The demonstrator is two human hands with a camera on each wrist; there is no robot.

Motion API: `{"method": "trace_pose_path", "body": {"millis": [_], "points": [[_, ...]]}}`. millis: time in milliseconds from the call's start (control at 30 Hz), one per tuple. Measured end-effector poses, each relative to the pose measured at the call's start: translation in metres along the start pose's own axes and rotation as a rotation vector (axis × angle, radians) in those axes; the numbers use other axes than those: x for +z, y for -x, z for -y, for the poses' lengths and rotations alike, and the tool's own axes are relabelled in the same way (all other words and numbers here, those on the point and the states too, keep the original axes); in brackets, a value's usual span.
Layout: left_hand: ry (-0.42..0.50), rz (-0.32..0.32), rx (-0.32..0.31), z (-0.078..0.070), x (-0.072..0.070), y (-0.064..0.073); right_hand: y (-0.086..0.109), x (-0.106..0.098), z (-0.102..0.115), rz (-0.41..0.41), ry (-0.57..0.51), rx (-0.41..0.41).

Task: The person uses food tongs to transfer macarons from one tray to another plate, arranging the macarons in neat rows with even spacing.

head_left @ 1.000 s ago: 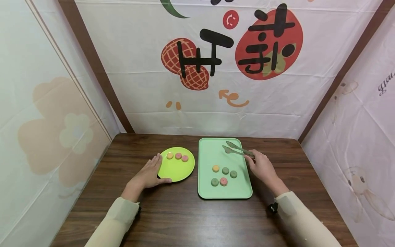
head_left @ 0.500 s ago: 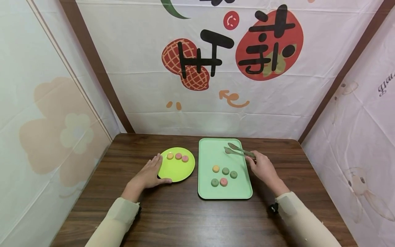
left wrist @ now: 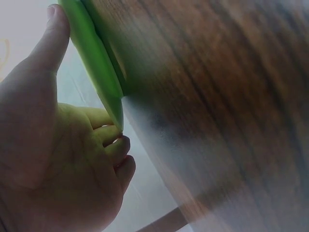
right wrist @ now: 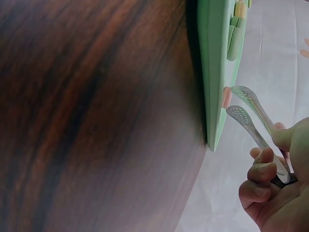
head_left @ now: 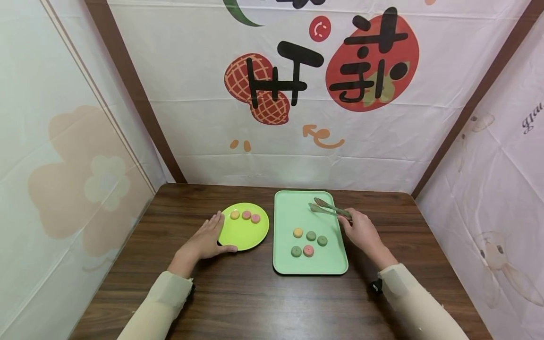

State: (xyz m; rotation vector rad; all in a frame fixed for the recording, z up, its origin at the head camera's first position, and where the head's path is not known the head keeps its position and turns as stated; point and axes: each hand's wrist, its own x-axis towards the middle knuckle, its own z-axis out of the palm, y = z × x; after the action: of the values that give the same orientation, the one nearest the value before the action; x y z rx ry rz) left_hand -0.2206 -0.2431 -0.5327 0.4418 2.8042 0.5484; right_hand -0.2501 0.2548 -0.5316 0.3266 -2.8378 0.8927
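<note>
My left hand (head_left: 203, 240) touches the left rim of a round lime-green plate (head_left: 238, 236), fingers straight and thumb spread toward the near edge. On that plate lie one yellow macaron (head_left: 234, 215) and two pink macarons (head_left: 246, 215). My right hand (head_left: 360, 231) holds green serving tongs (head_left: 329, 208) with perforated tips above the back right of a pale green tray (head_left: 289, 212). The tips stand apart, and I see nothing gripped between them. Toward the tray's front sit a yellow macaron (head_left: 298, 233), three green macarons (head_left: 311, 236) and a pink macaron (head_left: 308, 250).
A dark wooden table (head_left: 263, 302) carries both dishes, with a narrow strip of wood between plate and tray. Printed fabric (head_left: 255, 165) hangs at the back and both sides. In the right wrist view, a small pinkish patch behind the tong tips is unclear.
The tong tips have shifted very slightly right and toward me. Left hand, plate, tray and macarons stay in place; the whole head view drifts a little.
</note>
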Motion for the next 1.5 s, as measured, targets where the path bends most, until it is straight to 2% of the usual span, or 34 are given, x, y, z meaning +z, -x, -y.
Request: {"method": "trace_pose_path", "body": {"millis": [600,1067,1267,1500], "points": [[-0.002,-0.005,0.003,0.0,-0.001,-0.001,0.0,0.0,0.002,0.001,-0.003,-0.001],[0.002,-0.013,0.01,-0.001,-0.001,0.002,0.002,0.003,0.009,-0.029,-0.022,-0.034],[0.007,-0.008,0.001,-0.002,0.0,0.005,0.002,0.006,0.016,-0.037,-0.029,-0.08],[0.0,-0.015,0.007,0.0,0.0,0.001,0.002,0.008,0.025,-0.042,-0.037,-0.096]]}}
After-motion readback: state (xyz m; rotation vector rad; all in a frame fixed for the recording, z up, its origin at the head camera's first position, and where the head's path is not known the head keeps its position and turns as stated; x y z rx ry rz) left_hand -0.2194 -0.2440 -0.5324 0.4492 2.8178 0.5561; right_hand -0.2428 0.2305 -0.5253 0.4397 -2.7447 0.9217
